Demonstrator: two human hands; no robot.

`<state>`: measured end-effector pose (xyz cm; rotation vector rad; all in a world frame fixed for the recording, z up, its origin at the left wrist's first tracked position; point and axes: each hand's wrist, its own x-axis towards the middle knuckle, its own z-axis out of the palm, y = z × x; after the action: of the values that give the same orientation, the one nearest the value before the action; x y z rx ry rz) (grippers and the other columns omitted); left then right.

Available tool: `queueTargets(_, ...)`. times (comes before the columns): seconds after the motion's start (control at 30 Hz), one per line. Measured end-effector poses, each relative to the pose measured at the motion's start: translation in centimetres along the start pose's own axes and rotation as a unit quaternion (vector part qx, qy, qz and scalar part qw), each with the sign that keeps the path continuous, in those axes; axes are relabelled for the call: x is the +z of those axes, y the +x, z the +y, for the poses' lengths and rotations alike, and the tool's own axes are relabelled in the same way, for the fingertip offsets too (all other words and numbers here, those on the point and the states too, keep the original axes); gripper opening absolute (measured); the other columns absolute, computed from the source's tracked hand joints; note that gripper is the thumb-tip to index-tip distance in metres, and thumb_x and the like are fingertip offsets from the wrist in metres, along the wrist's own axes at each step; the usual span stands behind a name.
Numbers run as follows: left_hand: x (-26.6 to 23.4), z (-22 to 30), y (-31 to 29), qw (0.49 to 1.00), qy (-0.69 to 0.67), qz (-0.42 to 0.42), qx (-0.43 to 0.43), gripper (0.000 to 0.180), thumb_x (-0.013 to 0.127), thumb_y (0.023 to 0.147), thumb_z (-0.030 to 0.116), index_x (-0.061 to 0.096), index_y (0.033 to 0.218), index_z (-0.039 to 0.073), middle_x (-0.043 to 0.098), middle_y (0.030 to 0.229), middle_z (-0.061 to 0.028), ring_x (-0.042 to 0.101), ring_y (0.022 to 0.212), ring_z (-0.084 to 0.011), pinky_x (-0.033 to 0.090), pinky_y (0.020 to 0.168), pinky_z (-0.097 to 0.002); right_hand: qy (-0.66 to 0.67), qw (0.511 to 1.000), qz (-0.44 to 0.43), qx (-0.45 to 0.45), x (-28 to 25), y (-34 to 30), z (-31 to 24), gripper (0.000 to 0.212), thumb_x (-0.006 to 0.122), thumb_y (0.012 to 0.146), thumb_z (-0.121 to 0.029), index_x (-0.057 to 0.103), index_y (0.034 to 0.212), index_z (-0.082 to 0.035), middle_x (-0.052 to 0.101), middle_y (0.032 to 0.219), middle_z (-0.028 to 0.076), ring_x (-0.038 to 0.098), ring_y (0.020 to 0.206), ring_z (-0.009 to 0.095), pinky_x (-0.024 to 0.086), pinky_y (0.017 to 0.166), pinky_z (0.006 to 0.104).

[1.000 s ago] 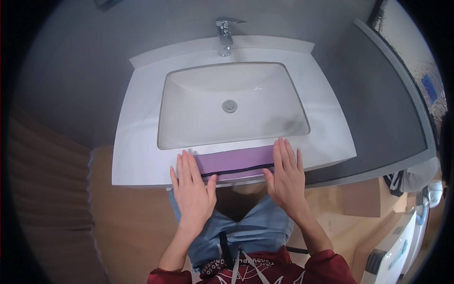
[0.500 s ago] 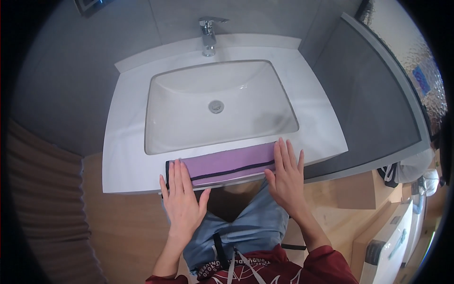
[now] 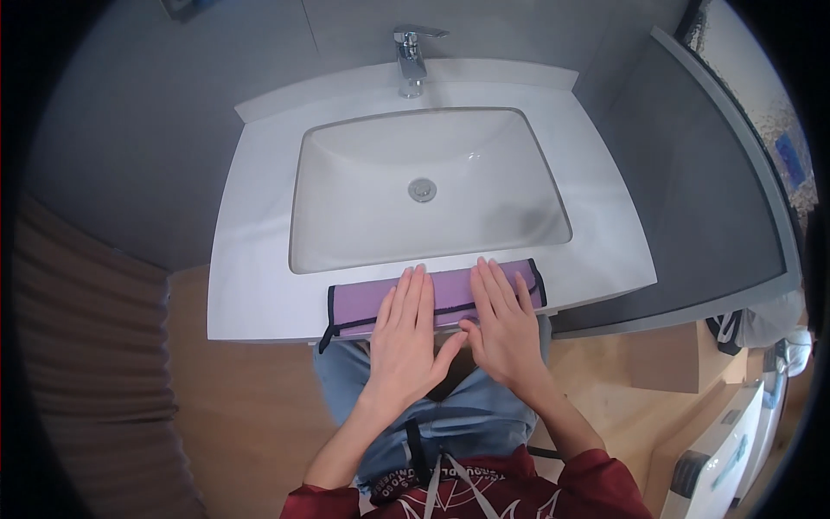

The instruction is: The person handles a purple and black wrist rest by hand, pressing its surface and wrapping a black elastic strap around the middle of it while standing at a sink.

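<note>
L hand (image 3: 405, 353) & R hand (image 3: 506, 336) flat, palms dn, thumbs out, hiding pts of dark-edged purple cloth (image 3: 358, 303) at front edge of white counter (image 3: 251, 251). Just behind: sink (image 3: 367, 195), then tap (image 3: 410, 62); grey panel (image 3: 692, 190) R of counter.

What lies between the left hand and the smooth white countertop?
A purple, black-edged fabric strip: the head view shows it on the countertop, under the fingers of the left hand.

Cloth bundle (image 3: 357, 303) matt; tap (image 3: 411, 66) glossy met.; basin (image 3: 363, 216) smth & shiny
</note>
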<state>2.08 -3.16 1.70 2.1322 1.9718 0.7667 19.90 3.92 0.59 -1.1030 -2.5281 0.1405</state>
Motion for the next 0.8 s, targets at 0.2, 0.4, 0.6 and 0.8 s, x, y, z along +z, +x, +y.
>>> queueTargets(0.2,0.4,-0.1,-0.5,0.996,0.04,0.034,-0.072,0.086,0.069,0.093,0.03,0.032,0.158,-0.011,0.034,0.166,-0.0283,0.029,0.156,-0.0437,0.022,0.127,-0.0548,0.021,0.999,0.042,0.001,0.7,1.3,-0.6,0.071,0.067,0.094,-0.03,0.047,0.152,0.006,0.049,0.158,0.021,0.042,0.15,0.035,0.03,0.123,0.0543)
queueTargets(0.4,0.1,0.3,-0.4,0.996,0.029,0.02,-0.085,0.083,0.066,0.096,0.031,0.032,0.158,-0.011,0.034,0.166,-0.0285,0.03,0.156,-0.0436,0.023,0.127,-0.0544,0.036,0.998,0.051,0.01,-0.2,1.6,-1.7,0.067,0.066,0.095,-0.029,0.049,0.149,0.007,0.051,0.156,0.021,0.045,0.148,0.035,0.032,0.121,0.0549)
queueTargets(0.6,1.8,-0.6,0.2,0.998,0.046,0.026,-0.036,0.084,0.065,0.097,0.043,0.038,0.156,-0.01,0.04,0.163,-0.0274,0.035,0.153,-0.0416,0.026,0.125,-0.0534,0.011,0.999,0.048,-0.015,0.8,2.0,-1.3,0.065,0.065,0.095,-0.03,0.051,0.148,0.005,0.052,0.155,0.019,0.044,0.149,0.034,0.033,0.121,0.0542)
queueTargets(0.8,1.6,0.1,0.3,0.998,0.042,0.031,-0.042,0.087,0.066,0.095,0.045,0.038,0.157,-0.009,0.036,0.165,-0.028,0.033,0.154,-0.0429,0.026,0.125,-0.0554,0.035,0.999,0.035,-0.01,0.7,2.0,-1.3,0.068,0.066,0.095,-0.03,0.049,0.151,0.004,0.048,0.159,0.02,0.042,0.15,0.036,0.032,0.122,0.0559)
